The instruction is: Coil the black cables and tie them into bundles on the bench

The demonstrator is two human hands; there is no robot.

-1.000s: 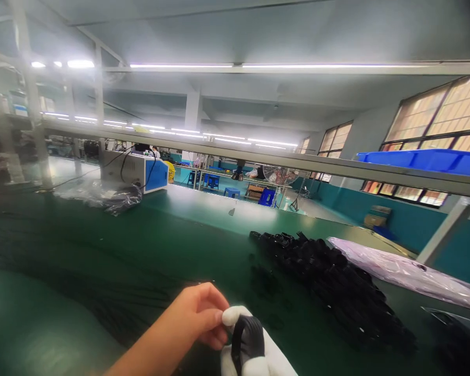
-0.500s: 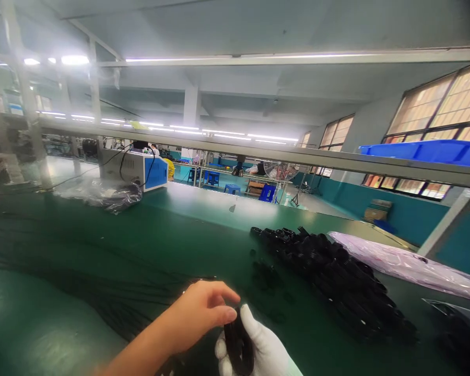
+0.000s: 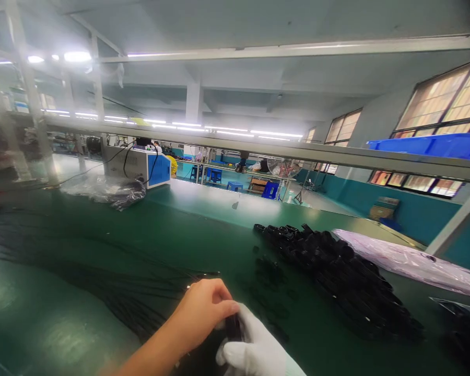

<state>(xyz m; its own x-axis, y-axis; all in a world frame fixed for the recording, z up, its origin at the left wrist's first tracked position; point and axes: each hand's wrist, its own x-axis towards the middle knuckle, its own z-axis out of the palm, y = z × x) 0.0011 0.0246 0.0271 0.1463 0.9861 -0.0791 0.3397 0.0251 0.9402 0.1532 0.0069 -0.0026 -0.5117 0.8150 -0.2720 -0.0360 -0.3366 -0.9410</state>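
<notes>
Hands together at six o'clock in view: the gloved right hand [image 3: 264, 344] wraps a black part [image 3: 233, 328], and the bare left hand [image 3: 203, 307] curls in, thumb at that part's upper end; whether it pinches, I can't tell. Beneath spreads the green bench [image 3: 180, 230]. Dark cables [image 3: 113, 300] sweep across it at eight o'clock, some ends close by the left hand. Over at four, it's a heaped black pile [image 3: 337, 271]; just past nine, a blue-sided machine [image 3: 133, 164]. Smallest, the black part sits between both hands, mostly hidden.

the right hand [image 3: 260, 344] has turned, covering more of the black piece [image 3: 233, 328].
</notes>
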